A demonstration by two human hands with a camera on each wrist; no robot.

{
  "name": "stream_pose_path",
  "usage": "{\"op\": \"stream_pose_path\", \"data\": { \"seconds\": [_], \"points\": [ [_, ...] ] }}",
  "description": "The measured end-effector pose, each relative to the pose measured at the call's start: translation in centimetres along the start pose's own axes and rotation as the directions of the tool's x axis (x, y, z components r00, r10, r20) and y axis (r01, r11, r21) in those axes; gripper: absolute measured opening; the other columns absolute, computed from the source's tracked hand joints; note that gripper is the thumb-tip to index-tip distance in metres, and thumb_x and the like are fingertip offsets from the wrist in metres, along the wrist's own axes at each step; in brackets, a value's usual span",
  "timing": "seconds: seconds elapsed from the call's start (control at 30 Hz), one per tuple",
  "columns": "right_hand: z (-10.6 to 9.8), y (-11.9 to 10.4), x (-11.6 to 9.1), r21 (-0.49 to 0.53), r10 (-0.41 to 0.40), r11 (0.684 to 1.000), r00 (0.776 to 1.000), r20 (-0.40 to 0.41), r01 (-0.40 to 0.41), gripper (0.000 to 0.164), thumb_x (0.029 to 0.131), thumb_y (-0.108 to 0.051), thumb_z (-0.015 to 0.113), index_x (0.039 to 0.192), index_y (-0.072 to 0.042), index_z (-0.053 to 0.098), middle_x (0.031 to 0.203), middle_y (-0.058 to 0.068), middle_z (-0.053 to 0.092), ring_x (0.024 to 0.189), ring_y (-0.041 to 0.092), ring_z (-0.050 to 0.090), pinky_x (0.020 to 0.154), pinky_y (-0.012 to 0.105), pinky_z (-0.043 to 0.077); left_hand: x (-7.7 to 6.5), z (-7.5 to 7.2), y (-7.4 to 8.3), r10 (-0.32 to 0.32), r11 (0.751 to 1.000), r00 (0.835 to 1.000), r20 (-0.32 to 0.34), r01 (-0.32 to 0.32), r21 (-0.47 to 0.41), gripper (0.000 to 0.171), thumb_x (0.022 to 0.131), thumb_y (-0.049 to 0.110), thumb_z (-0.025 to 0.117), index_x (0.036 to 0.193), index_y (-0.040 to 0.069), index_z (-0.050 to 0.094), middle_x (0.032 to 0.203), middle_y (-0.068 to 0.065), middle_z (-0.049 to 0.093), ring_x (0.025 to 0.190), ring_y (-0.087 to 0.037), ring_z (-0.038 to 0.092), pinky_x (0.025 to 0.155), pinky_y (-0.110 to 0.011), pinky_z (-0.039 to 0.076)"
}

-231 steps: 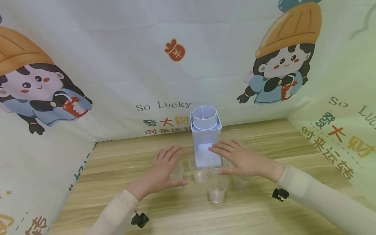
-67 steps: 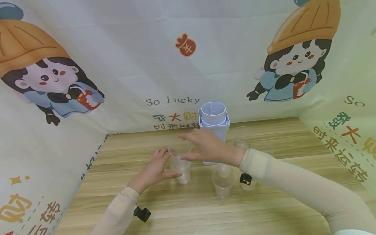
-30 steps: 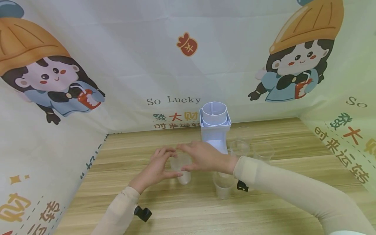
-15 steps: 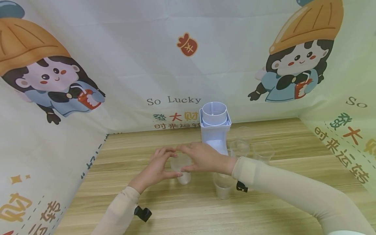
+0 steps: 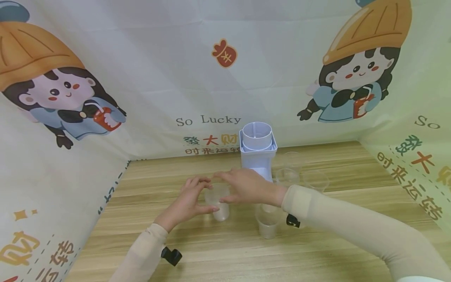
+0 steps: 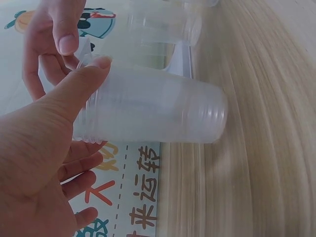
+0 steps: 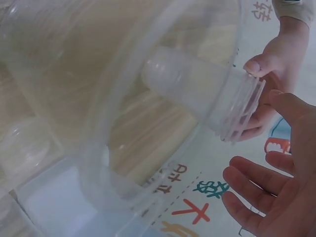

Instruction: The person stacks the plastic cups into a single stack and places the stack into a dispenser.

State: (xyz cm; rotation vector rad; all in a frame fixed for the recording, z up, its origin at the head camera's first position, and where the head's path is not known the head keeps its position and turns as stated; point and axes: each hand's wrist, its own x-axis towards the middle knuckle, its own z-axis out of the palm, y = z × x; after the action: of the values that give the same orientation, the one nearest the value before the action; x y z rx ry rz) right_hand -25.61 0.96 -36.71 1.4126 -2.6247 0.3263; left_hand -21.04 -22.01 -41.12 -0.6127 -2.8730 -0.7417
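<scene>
A nested stack of clear plastic cups stands upright on the wooden table, its several rims showing at the top in the left wrist view. My left hand grips the stack near those rims, thumb on the near side and fingers behind. Beside the same rims is my right hand, thumb and fingers spread apart. In the right wrist view, nothing lies between the fingers of my right hand. The bottom of the stack stays uncovered by either hand.
A single clear cup stands right of the stack, partly behind my right wrist. More clear cups are grouped farther right. A pale lavender holder with a round tube stands behind my right hand, near the printed cloth backdrop.
My right hand crossed leftward with a cup, which came down into the stack held by my left hand. Just now its fingers loosened and rose slightly from the rim. The left hand stayed put lately.
</scene>
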Motion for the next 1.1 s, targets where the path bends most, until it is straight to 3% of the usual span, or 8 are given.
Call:
{"op": "stream_pose_path", "data": {
  "seconds": [0.57,0.87,1.1],
  "points": [
    [-3.3,1.1,-2.9,0.038,-0.034,0.999,0.998,-0.052,0.036,0.069,0.086,-0.05,0.072,0.141,-0.014,0.051,0.132,0.003,0.066,0.111,0.023,0.066,0.095,0.04,0.053,0.0,-0.2,0.3,0.03,0.998,0.999,-0.027,-0.029,0.064,0.062,0.073,0.043,0.086,0.12,0.007,0.066,0.143,-0.012,0.051,0.133,-0.033,0.039,0.109,-0.058,0.037],
    [-4.1,1.8,-5.5,0.025,-0.016,1.0,0.999,-0.032,0.017,0.066,0.085,-0.047,0.074,0.14,-0.015,0.053,0.111,-0.001,0.072,0.094,0.017,0.062,0.078,0.031,0.053,-0.1,-0.2,0.4,0.022,0.997,0.999,-0.024,-0.02,0.07,0.065,0.072,0.044,0.086,0.122,0.007,0.066,0.143,-0.01,0.05,0.133,-0.033,0.039,0.109,-0.057,0.036],
    [-3.9,2.6,-7.1,0.024,-0.026,0.999,1.0,-0.005,0.026,0.066,0.085,-0.048,0.074,0.14,-0.018,0.054,0.113,0.003,0.069,0.1,0.018,0.064,0.08,0.033,0.054,0.0,-0.1,0.4,0.025,0.997,0.999,-0.033,-0.023,0.079,0.064,0.072,0.044,0.086,0.121,0.008,0.066,0.143,-0.01,0.05,0.133,-0.033,0.039,0.109,-0.058,0.035]
  ]
}}
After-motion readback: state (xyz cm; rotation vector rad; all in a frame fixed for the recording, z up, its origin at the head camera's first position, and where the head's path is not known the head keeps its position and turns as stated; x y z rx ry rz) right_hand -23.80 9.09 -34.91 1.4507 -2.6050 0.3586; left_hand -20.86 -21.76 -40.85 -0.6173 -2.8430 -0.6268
